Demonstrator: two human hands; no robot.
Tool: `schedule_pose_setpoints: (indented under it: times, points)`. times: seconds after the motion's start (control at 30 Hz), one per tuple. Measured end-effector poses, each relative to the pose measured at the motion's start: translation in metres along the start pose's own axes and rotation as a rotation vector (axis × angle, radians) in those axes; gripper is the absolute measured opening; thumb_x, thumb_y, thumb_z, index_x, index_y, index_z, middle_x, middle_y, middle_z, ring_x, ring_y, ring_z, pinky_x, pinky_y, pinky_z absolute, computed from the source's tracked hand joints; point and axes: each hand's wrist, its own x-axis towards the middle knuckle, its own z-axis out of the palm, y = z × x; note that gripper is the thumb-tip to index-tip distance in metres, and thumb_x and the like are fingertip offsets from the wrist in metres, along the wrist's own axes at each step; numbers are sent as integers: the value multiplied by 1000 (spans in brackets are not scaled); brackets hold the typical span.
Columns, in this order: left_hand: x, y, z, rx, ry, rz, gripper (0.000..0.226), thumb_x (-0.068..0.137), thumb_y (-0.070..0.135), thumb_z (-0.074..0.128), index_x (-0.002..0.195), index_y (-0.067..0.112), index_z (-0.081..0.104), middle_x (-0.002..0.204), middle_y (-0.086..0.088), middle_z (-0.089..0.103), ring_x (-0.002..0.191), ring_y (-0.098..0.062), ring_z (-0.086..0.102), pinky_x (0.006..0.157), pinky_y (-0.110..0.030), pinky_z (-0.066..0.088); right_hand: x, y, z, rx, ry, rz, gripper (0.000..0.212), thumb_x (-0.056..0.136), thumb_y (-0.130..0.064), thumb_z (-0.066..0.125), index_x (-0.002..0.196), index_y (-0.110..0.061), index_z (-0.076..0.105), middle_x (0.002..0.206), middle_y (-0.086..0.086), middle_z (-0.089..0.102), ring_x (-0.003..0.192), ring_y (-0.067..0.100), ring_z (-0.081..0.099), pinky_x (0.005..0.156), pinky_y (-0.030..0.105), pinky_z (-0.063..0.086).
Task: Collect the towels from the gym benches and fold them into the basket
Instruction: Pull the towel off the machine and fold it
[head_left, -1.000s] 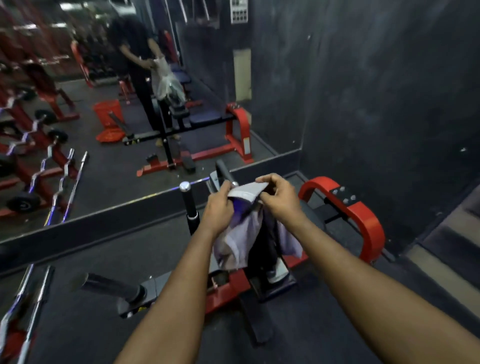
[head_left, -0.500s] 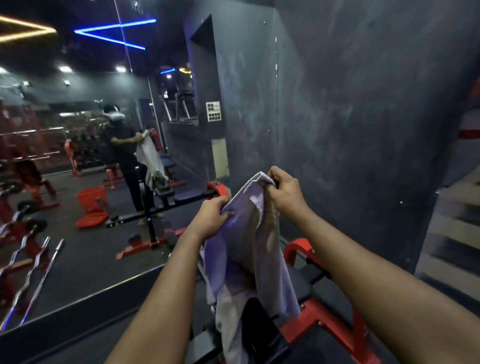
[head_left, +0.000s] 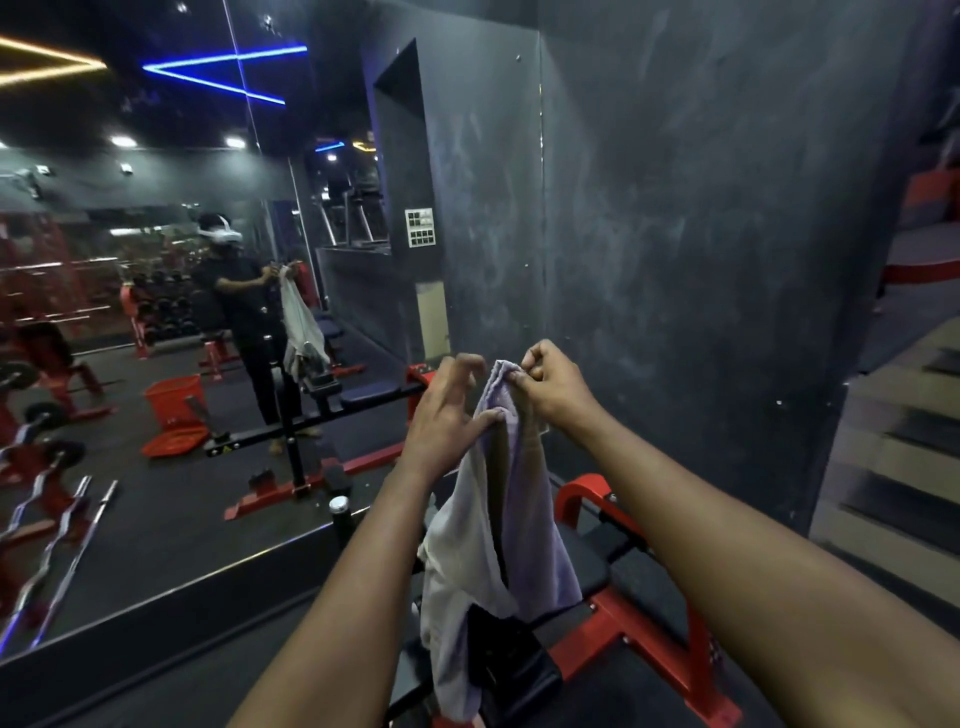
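Note:
A pale lilac-white towel (head_left: 519, 519) hangs upright in front of me, its lower end draped on the black pad of a red-framed gym bench (head_left: 628, 629). My right hand (head_left: 556, 384) pinches the towel's top corner. A little lower on the left edge, my left hand (head_left: 441, 421) holds a fold under the thumb, with the fingers spread and blurred. The red basket (head_left: 174, 395) appears only as a reflection in the mirror, on the floor behind me, with its lid lying beside it.
A large wall mirror (head_left: 156, 493) fills the left side and reflects me, another bench and bars on the floor (head_left: 67, 535). A dark grey wall (head_left: 675, 260) stands close ahead. Steps (head_left: 898, 467) rise at the right.
The towel has been lifted off the bench and now hangs higher. My left hand has slid down the towel's left edge and its fingers have spread. The view has tilted up.

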Motion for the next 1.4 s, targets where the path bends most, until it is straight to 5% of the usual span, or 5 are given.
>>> schedule_pose_setpoints:
  times: [0.4, 0.63, 1.0, 1.17, 1.4]
  points:
    - [-16, 2, -1, 470, 119, 98, 22, 83, 18, 58, 102, 24, 65, 121, -5, 45, 110, -25, 43, 84, -40, 36, -9, 3, 4, -13, -81, -35, 19, 79, -13, 76, 76, -21, 58, 69, -5, 60, 61, 7, 51, 62, 24, 44]
    - [39, 16, -33, 239, -8, -106, 6, 80, 17, 49, 83, 12, 49, 66, -12, 59, 65, -37, 57, 60, -43, 47, -35, -11, 27, 126, -287, -97, 28, 71, -10, 84, 89, -5, 63, 80, 3, 62, 68, 5, 54, 66, 20, 47]
    - [57, 8, -76, 330, -249, -87, 20, 90, 21, 57, 87, 10, 73, 83, -9, 72, 82, -23, 65, 76, -35, 49, -23, -35, 41, -120, 143, -95, 16, 65, -35, 63, 74, -22, 61, 65, -5, 67, 65, 14, 64, 62, 34, 54]
    - [49, 13, -85, 272, 31, 11, 22, 92, 16, 59, 74, 5, 62, 68, -7, 65, 65, -22, 60, 62, -24, 38, -27, -41, 44, -273, 112, -126, 18, 69, -33, 66, 75, -20, 56, 71, 5, 67, 72, 31, 63, 63, 35, 52]
    - [39, 1, -147, 449, 694, -318, 22, 95, 12, 48, 83, 3, 64, 75, -18, 65, 68, -31, 60, 59, -28, 28, -29, 15, 30, -538, 109, 173, 19, 74, -9, 62, 88, -19, 69, 88, 11, 70, 90, 34, 68, 74, 34, 55]
